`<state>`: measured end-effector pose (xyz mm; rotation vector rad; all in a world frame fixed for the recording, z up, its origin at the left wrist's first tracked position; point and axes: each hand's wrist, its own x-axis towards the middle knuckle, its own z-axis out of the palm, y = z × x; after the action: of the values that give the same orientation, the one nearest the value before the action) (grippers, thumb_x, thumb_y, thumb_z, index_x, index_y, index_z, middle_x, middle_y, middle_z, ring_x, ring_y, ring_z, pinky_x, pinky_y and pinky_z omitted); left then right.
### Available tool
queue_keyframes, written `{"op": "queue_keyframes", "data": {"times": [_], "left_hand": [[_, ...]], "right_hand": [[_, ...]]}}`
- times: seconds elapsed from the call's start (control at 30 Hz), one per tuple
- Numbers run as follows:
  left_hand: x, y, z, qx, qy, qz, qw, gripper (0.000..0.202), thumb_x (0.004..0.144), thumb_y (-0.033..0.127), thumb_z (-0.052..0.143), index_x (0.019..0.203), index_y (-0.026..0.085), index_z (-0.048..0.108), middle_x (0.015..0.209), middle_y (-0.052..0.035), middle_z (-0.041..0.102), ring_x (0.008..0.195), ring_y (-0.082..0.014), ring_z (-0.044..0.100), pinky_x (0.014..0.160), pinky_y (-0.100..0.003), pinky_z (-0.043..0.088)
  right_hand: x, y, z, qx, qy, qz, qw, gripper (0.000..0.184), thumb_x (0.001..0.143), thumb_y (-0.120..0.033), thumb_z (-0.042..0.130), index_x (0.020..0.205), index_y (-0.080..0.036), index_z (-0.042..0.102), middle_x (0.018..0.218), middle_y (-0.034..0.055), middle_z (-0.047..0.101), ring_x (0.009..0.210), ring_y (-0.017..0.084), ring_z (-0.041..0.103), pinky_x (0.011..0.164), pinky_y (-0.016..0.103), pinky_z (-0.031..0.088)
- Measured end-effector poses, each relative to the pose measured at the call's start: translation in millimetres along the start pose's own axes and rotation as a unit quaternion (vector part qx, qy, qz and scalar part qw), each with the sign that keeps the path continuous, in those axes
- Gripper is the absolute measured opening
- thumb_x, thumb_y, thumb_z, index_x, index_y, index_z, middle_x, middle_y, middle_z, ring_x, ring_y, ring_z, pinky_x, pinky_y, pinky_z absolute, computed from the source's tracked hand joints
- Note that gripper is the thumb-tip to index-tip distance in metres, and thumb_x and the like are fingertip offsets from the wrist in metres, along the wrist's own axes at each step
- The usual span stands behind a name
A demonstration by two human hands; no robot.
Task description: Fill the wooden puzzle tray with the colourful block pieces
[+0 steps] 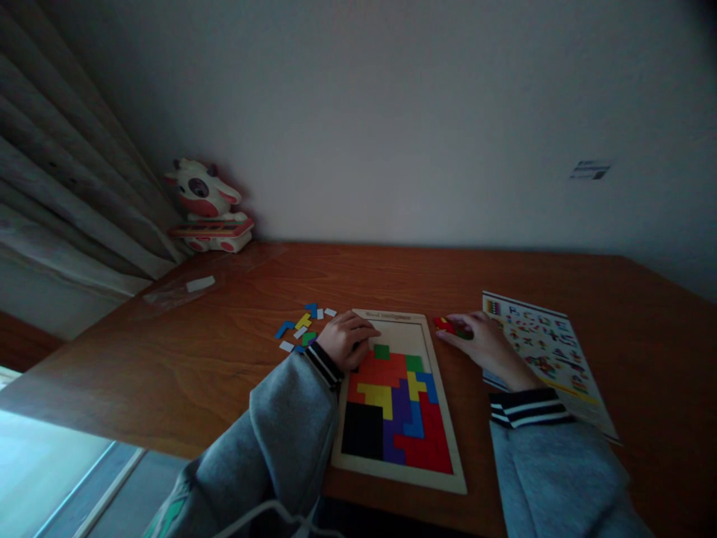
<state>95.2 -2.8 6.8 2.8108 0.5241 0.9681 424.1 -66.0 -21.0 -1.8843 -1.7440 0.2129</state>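
Landmark: a pale wooden rectangular puzzle tray (400, 473), flat on the brown wooden surface (392, 276). Interlocked flat red, yellow, purple, blue, green and black pieces (431, 433) lay in its near and middle part; its pale base showed toward the far end.

The hands were apart. Left hand (348, 340) lay over the tray's left rim, fingers curled toward the inside; could not tell whether it held a piece. Right hand (485, 340) was just right of the tray's far part, thumb and fingers about small red, yellow and green flat pieces (444, 324); firmness of grip could not be told.

Left of the tray: loose blue, yellow, green and white flat pieces (303, 321). Right of the tray: a white printed sheet with coloured figures (554, 351), partly under the right forearm.

Handling (judged): pieces light, stiff, not fragile, perhaps slick on their faces; best pinched by opposite edges. Tray likely light and rigid; best steadied by its rim.
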Motion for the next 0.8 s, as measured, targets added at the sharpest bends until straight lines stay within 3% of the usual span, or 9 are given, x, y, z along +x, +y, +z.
{"op": "queue_keyframes", "data": {"times": [0.3, 0.8], "left_hand": [[-0.9, -1.0, 3.2, -0.013, -0.008, 0.015, 1.000, 0.028, 0.084, 0.015, 0.049, 0.100, 0.016, 0.071, 0.096, -0.0092, 0.071, 0.084, -0.0195, 0.062, 0.081, -0.036, 0.053], [-1.4, -1.1, 3.4, -0.015, -0.031, 0.014, 0.999, 0.027, 0.086, 0.016, 0.048, 0.099, 0.017, 0.071, 0.097, -0.0098, 0.071, 0.086, -0.0191, 0.063, 0.083, -0.035, 0.053]], "right_hand": [[1.3, -11.1, 3.1, 0.066, -0.008, 0.011, 0.998, 0.033, 0.079, -0.047, 0.065, 0.095, -0.019, 0.070, 0.097, 0.0110, 0.070, 0.085, 0.024, 0.066, 0.081, 0.040, 0.052], [-0.3, -14.1, -0.2, 0.181, -0.011, 0.052, 0.982, 0.035, 0.074, -0.044, 0.069, 0.100, -0.021, 0.065, 0.094, 0.0090, 0.073, 0.081, 0.023, 0.067, 0.075, 0.040, 0.054]]}}
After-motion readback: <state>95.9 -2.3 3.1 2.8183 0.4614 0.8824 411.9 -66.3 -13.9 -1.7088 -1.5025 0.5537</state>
